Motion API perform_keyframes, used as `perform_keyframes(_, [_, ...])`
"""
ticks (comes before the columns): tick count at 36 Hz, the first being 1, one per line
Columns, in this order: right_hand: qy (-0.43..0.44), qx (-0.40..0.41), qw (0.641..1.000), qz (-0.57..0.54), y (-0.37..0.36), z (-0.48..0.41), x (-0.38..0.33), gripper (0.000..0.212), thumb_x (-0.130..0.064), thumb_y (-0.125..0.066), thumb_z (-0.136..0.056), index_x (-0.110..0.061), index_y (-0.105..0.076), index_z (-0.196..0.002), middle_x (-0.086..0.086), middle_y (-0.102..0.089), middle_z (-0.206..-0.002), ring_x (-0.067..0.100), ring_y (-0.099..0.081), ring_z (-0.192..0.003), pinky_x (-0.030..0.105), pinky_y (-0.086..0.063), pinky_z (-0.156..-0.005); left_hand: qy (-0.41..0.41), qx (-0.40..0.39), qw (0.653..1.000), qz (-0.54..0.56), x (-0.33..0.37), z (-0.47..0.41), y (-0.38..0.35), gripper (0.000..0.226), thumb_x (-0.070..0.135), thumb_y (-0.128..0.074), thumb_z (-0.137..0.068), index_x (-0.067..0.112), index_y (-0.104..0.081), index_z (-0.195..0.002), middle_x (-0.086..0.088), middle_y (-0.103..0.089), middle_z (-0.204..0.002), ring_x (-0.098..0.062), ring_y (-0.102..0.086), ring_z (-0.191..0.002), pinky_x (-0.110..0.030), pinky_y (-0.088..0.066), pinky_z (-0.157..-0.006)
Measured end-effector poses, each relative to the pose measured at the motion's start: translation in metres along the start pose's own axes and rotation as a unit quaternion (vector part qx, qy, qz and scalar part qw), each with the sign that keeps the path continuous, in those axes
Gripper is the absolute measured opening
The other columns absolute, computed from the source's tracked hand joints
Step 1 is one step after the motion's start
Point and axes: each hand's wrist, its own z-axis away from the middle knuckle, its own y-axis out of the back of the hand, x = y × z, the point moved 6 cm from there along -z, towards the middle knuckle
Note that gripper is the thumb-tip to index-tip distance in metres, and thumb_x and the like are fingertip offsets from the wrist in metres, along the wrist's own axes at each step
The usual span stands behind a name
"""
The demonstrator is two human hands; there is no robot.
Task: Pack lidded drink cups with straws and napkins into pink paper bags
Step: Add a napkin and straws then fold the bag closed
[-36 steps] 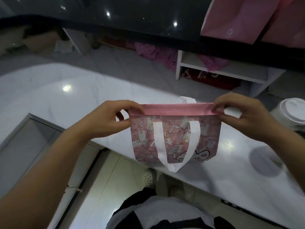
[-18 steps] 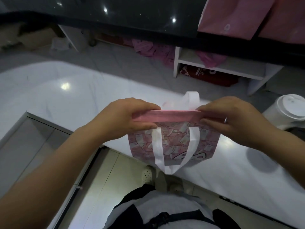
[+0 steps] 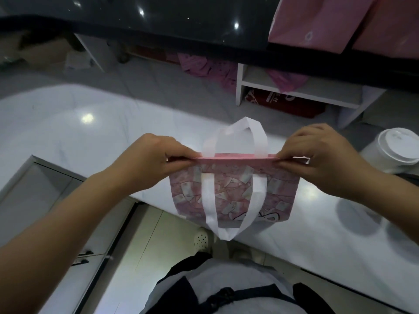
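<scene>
A pink patterned paper bag (image 3: 229,191) with white strap handles hangs flat over the near edge of the white counter (image 3: 95,132). My left hand (image 3: 154,162) pinches the left end of its folded pink top rim. My right hand (image 3: 322,159) pinches the right end of the same rim. One white handle stands up behind the rim, the other droops in front. A white lidded cup (image 3: 394,152) stands on the counter at the right edge, beyond my right hand. No straw or napkin shows.
More pink bags (image 3: 317,21) lie on the dark upper counter at the top right. A white low shelf (image 3: 294,91) with red and pink items stands on the floor behind. A grey cabinet (image 3: 34,196) sits below at the left.
Both hands slid outward along the bag's top rim to its two ends, flattening the fold. The rear handle now stands higher.
</scene>
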Motion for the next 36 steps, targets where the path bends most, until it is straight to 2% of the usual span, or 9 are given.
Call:
perform_keyframes(3, [-0.008,0.001,1.0,0.003,0.007,0.008,0.011,0.011,-0.028,-0.074,-0.08,-0.019,-0.078,-0.084,-0.004,-0.071,-0.078,0.02,-0.064,-0.079,0.038,-0.037,-0.082,0.019,-0.006,1.0,0.021,-0.011,0.008,0.006,0.029,0.044,-0.068,-0.089,0.024,-0.077,-0.108,0.013,-0.074,-0.09,-0.001,-0.063,-0.079,-0.001,-0.043,-0.07])
perform_keyframes(6, [-0.02,-0.008,1.0,0.008,0.007,0.017,0.02,0.019,-0.033,-0.069,-0.079,-0.018,-0.079,-0.086,-0.002,-0.073,-0.085,0.012,-0.059,-0.085,0.038,-0.039,-0.086,0.029,-0.009,0.999,0.03,-0.017,0.014,0.01,0.042,0.052,-0.054,-0.084,0.026,-0.077,-0.107,0.015,-0.075,-0.093,-0.001,-0.065,-0.087,-0.006,-0.047,-0.073])
perform_keyframes(11, [-0.027,-0.035,0.999,0.003,0.007,0.023,0.029,0.047,-0.054,-0.047,-0.092,-0.021,-0.08,-0.09,0.003,-0.076,-0.099,0.009,-0.06,-0.101,0.051,-0.044,-0.099,0.009,0.014,1.0,0.025,-0.018,0.015,0.014,0.035,0.045,-0.06,-0.084,0.022,-0.079,-0.102,0.009,-0.077,-0.086,-0.006,-0.068,-0.072,-0.023,-0.051,-0.063])
perform_keyframes(17, [-0.041,-0.017,0.999,0.031,0.016,0.02,0.033,0.059,-0.059,-0.035,-0.098,-0.02,-0.08,-0.097,0.004,-0.076,-0.102,0.009,-0.062,-0.1,0.049,-0.044,-0.099,-0.031,0.054,0.998,0.03,-0.017,0.006,0.023,0.051,0.058,-0.05,-0.09,0.017,-0.079,-0.099,0.006,-0.076,-0.082,-0.007,-0.067,-0.069,-0.017,-0.049,-0.058])
perform_keyframes(21, [-0.044,-0.01,0.997,0.055,0.02,0.007,0.034,0.038,-0.045,-0.052,-0.091,-0.02,-0.079,-0.099,0.0,-0.076,-0.095,0.02,-0.071,-0.089,0.049,-0.049,-0.093,-0.016,0.077,0.996,0.047,-0.026,0.002,0.025,0.042,0.05,-0.058,-0.083,0.017,-0.08,-0.096,0.005,-0.076,-0.082,-0.004,-0.067,-0.078,-0.014,-0.049,-0.062])
perform_keyframes(23, [-0.047,-0.008,0.997,0.058,0.022,-0.002,0.033,0.029,-0.038,-0.059,-0.093,-0.018,-0.079,-0.099,-0.001,-0.076,-0.09,0.022,-0.071,-0.081,0.041,-0.05,-0.084,-0.01,0.083,0.995,0.055,-0.028,0.002,0.025,0.041,0.049,-0.06,-0.082,0.015,-0.08,-0.095,0.005,-0.076,-0.081,-0.004,-0.067,-0.078,-0.011,-0.049,-0.063])
perform_keyframes(26, [-0.117,0.009,0.993,0.026,0.026,-0.016,0.037,0.024,-0.031,-0.061,-0.094,-0.018,-0.078,-0.106,0.0,-0.076,-0.09,0.024,-0.068,-0.08,0.037,-0.052,-0.071,-0.018,0.096,0.994,0.045,-0.023,0.006,0.026,0.04,0.048,-0.061,-0.082,0.014,-0.079,-0.094,0.007,-0.075,-0.08,-0.003,-0.066,-0.076,-0.013,-0.05,-0.062])
perform_keyframes(29, [-0.194,0.032,0.98,-0.015,0.019,-0.031,0.047,0.019,-0.021,-0.065,-0.092,-0.019,-0.077,-0.107,0.0,-0.074,-0.099,0.021,-0.067,-0.09,0.044,-0.055,-0.082,-0.031,0.112,0.993,0.036,-0.009,0.016,0.019,0.035,0.045,-0.063,-0.085,0.017,-0.079,-0.098,0.01,-0.074,-0.083,-0.001,-0.065,-0.073,-0.02,-0.052,-0.062])
perform_keyframes(36, [-0.282,0.078,0.944,-0.153,-0.011,-0.07,0.049,0.025,-0.01,-0.064,-0.093,-0.02,-0.072,-0.115,-0.005,-0.07,-0.105,0.013,-0.066,-0.1,0.036,-0.054,-0.097,-0.015,0.199,0.974,0.112,0.023,0.045,-0.02,0.028,0.032,-0.076,-0.083,0.013,-0.075,-0.102,0.007,-0.073,-0.096,-0.008,-0.069,-0.087,-0.027,-0.056,-0.074])
